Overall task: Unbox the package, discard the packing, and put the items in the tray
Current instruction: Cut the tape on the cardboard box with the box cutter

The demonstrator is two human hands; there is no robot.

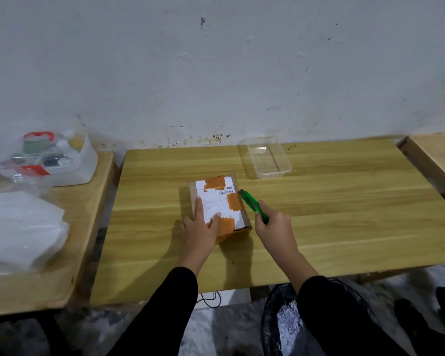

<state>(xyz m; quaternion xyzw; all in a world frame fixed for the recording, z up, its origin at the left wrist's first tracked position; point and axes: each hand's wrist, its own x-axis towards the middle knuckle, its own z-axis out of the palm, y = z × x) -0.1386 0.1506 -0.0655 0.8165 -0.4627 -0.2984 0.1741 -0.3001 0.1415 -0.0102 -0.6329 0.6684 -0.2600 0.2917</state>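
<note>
Nearest the camera, two black sleeves (165, 312) reach forward from the bottom edge, and a black plastic bag (280, 322) with something pale and crumpled inside sits on the floor just below the front edge of the surface (319, 227), between the arms. A thin black cable (211, 300) loops under that edge.

Farther in, the left hand (201, 227) lies flat with spread fingers on the near left part of the package (220, 208), pressing on its top; its grip is wide, closed on nothing. The right hand (275, 224) has its grip wrapped around a green utility knife (253, 205), whose front end touches the package's right upper edge.

The package is a small cardboard box standing on the middle of the wooden surface, sealed, with a white shipping label and orange tape patches on top.

Beyond it and to the right, near the wall, stands a clear plastic tray (265, 156), well apart from the package.

On a separate surface at the left lie a stack of white bags (21, 227) and, farther back, a white tub (75, 160) of mixed small items under clear plastic. The stained grey wall (216, 60) closes the view.
</note>
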